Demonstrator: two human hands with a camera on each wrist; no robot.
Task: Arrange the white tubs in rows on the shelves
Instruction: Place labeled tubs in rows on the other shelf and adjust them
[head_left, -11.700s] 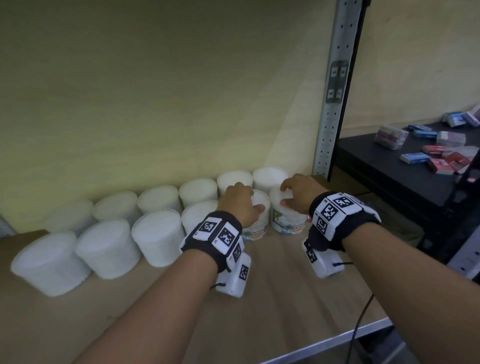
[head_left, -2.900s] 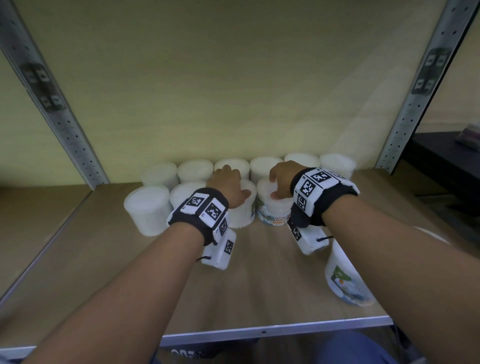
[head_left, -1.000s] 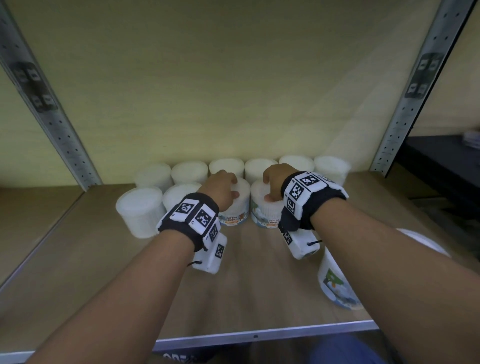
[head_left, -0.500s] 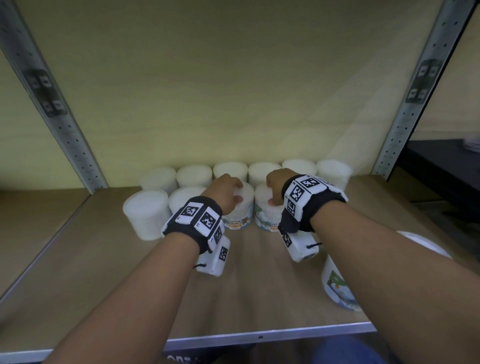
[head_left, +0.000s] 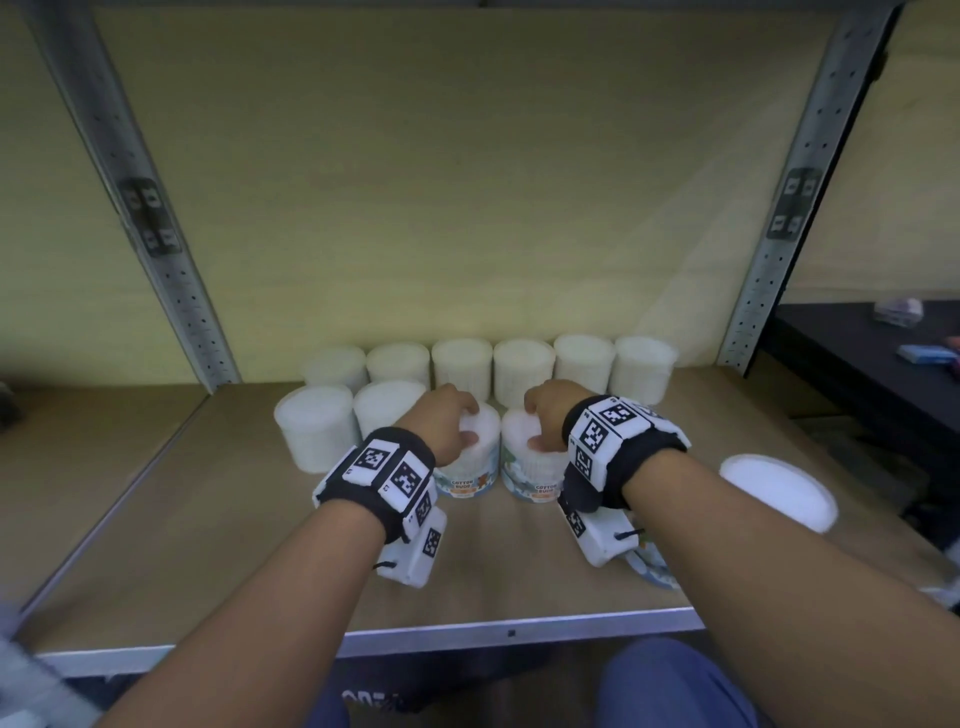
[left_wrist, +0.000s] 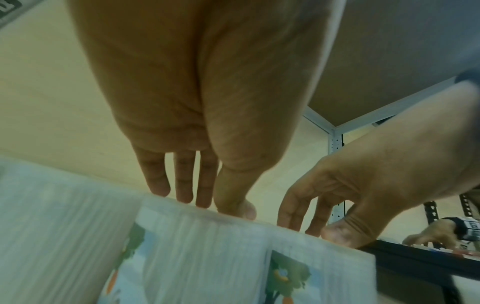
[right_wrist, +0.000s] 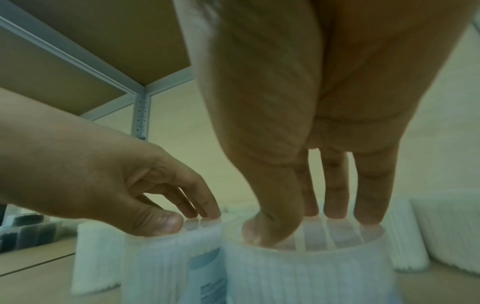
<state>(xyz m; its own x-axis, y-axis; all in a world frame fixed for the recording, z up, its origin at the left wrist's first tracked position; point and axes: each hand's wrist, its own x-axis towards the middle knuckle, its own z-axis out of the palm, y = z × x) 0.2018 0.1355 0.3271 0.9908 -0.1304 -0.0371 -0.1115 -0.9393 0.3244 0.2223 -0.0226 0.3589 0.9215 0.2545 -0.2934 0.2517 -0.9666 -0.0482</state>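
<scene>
Six white tubs (head_left: 524, 364) stand in a row against the back wall. In front of them stand two more white tubs (head_left: 317, 426) at the left, then two labelled tubs side by side. My left hand (head_left: 447, 423) rests its fingertips and thumb on the lid of the left labelled tub (head_left: 470, 470). My right hand (head_left: 545, 415) rests the same way on the right labelled tub (head_left: 530, 478). The right wrist view shows the right hand (right_wrist: 311, 222) pressing fairly straight fingers onto its tub's lid (right_wrist: 306, 271), with the left hand (right_wrist: 182, 218) beside it. Neither hand wraps a tub's side.
Another labelled tub (head_left: 779, 491) stands alone near the front right, partly under my right forearm. The wooden shelf (head_left: 208, 545) has a metal front edge and grey uprights (head_left: 150, 208) on both sides. A black table (head_left: 857, 353) with small boxes stands to the right.
Both hands have stayed on the same two front tubs. Since about three seconds ago the left tub's label has come to face the front. The last half second shows almost no movement.
</scene>
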